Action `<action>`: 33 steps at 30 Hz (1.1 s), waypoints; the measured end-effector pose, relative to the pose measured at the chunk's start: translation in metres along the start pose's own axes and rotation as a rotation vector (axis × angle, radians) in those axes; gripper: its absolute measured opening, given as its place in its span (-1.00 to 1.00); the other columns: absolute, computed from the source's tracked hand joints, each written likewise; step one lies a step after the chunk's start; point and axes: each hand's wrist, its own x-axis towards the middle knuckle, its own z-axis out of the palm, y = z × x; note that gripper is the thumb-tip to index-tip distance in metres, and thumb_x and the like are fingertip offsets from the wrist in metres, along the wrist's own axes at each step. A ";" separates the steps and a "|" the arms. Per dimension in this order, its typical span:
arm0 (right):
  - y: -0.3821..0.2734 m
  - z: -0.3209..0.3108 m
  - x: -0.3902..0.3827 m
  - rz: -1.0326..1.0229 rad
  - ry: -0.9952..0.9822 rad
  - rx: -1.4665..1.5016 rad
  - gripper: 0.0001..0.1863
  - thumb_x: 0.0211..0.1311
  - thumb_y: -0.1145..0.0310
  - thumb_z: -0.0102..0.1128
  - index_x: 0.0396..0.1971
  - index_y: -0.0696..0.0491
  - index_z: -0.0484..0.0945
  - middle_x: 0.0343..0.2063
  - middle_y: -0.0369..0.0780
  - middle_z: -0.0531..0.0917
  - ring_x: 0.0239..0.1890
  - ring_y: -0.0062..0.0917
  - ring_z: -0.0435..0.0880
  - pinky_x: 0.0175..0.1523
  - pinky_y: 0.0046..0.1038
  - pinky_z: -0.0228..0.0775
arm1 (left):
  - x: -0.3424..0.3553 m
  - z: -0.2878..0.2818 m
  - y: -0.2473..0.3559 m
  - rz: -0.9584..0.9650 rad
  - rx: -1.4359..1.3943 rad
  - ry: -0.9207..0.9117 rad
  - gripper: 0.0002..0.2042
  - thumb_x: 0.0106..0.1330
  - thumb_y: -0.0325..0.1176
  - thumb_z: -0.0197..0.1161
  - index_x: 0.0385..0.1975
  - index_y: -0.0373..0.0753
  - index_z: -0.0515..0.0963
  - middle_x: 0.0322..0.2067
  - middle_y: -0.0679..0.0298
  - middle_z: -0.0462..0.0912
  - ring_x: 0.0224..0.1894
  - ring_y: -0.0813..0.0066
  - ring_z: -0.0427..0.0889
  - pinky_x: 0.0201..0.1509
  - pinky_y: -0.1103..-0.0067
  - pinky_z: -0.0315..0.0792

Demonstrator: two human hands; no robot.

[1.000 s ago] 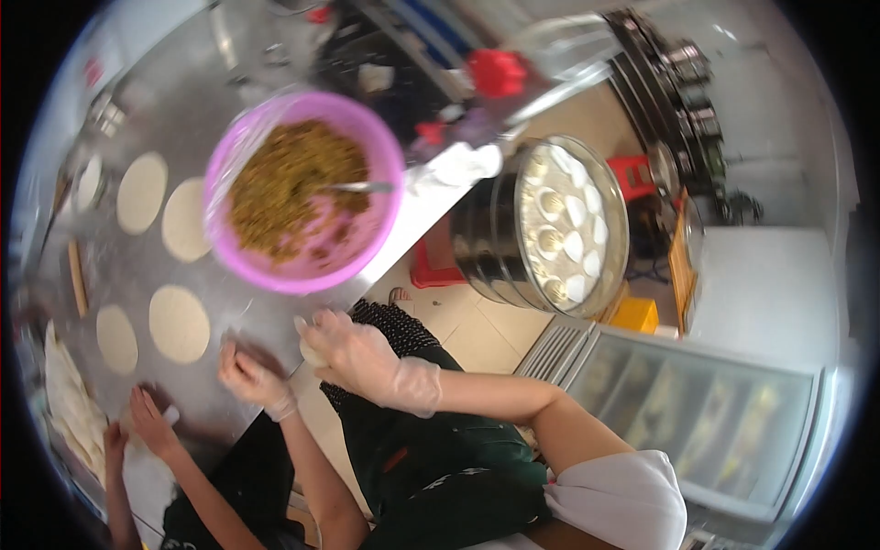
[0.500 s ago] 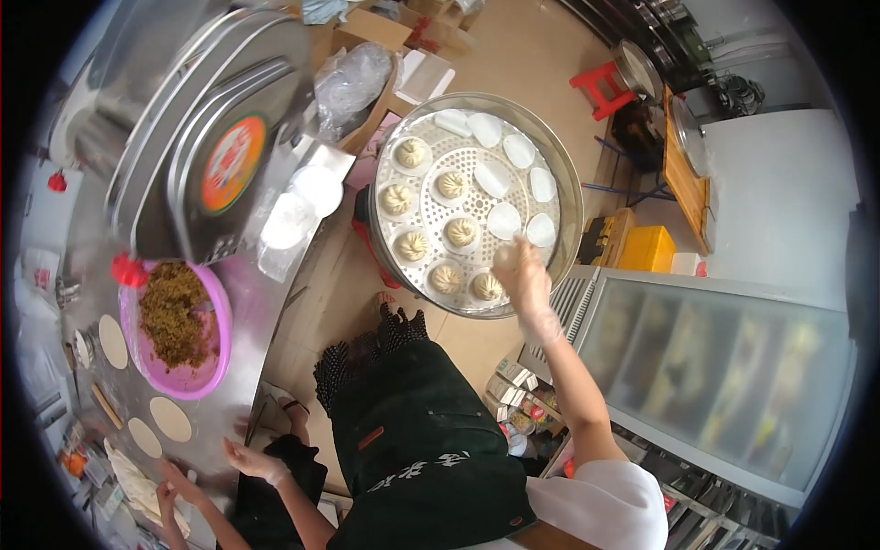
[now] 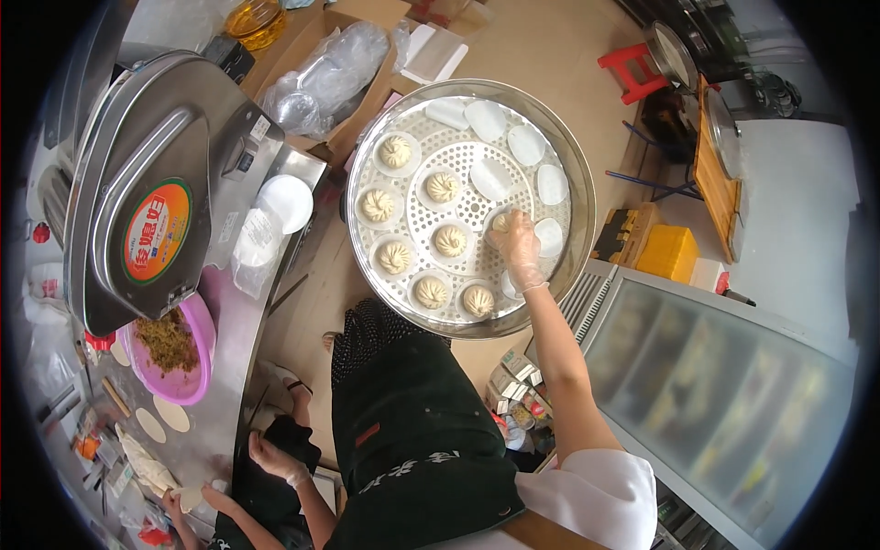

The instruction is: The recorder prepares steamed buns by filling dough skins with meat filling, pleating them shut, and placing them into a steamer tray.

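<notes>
My gloved right hand [image 3: 517,249] reaches into a large round metal steamer tray [image 3: 581,261]. Its fingers are closed around a pleated bun [image 3: 500,223], at the perforated tray base right of the centre. Several other pleated buns, such as one bun [image 3: 449,241], sit on white paper rounds across the left and near side. Bare paper rounds, among them one round [image 3: 491,179], lie toward the far and right side. My gloved left hand [image 3: 278,460] hangs beside the metal counter, fingers loosely apart, with nothing visible in it.
On the left metal counter [image 3: 240,316] are a pink basin [image 3: 203,344] of brown-green filling, flat dough rounds [image 3: 171,414] and a lidded metal machine [image 3: 137,211]. A co-worker's hands [image 3: 215,498] handle dough at lower left. A glass-topped freezer [image 3: 678,385] stands at right.
My right hand has moved away from the near right rim, farther in toward the tray's middle, with the bun. My left hand's fingers have curled slightly. The whole view has shifted.
</notes>
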 end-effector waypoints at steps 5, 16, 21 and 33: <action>0.021 -0.033 -0.033 -0.094 0.268 0.042 -0.20 -0.03 0.34 0.50 0.24 0.22 0.33 0.12 0.09 0.51 0.09 -0.14 0.58 0.16 -0.31 0.45 | 0.000 0.002 -0.013 -0.003 0.019 0.025 -0.76 0.40 -0.48 0.15 0.01 -0.34 0.55 -0.03 0.03 0.59 -0.02 0.17 0.61 0.07 0.43 0.53; -0.124 -0.035 -0.156 -0.425 -0.497 0.446 -0.45 0.16 0.48 0.35 0.18 0.19 0.44 -0.19 -0.13 0.71 -0.16 -0.48 0.68 -0.02 -0.44 0.52 | -0.031 -0.012 0.028 -0.417 -0.525 0.284 -0.79 0.41 -0.46 0.13 -0.04 -0.34 0.58 -0.12 0.16 0.60 -0.02 0.36 0.53 0.16 0.44 0.41; -0.234 0.007 -0.226 -0.828 -0.983 0.484 -0.39 0.14 0.54 0.37 0.23 0.11 0.41 -0.10 -0.13 0.67 -0.13 -0.51 0.66 -0.02 -0.48 0.55 | -0.012 -0.030 0.035 -0.409 -0.583 0.373 -0.86 0.38 -0.53 0.15 -0.13 -0.31 0.58 -0.09 0.21 0.59 0.01 0.38 0.54 0.18 0.49 0.39; -0.524 0.153 -0.392 -1.096 -1.163 0.284 -0.54 0.18 0.33 0.38 0.07 0.12 0.53 -0.18 -0.14 0.70 -0.11 -0.44 0.69 0.03 -0.44 0.49 | 0.103 -0.066 -0.032 -0.492 -0.939 0.217 -0.80 0.34 -0.49 0.22 -0.07 -0.29 0.56 -0.06 0.22 0.60 -0.01 0.45 0.57 0.10 0.53 0.43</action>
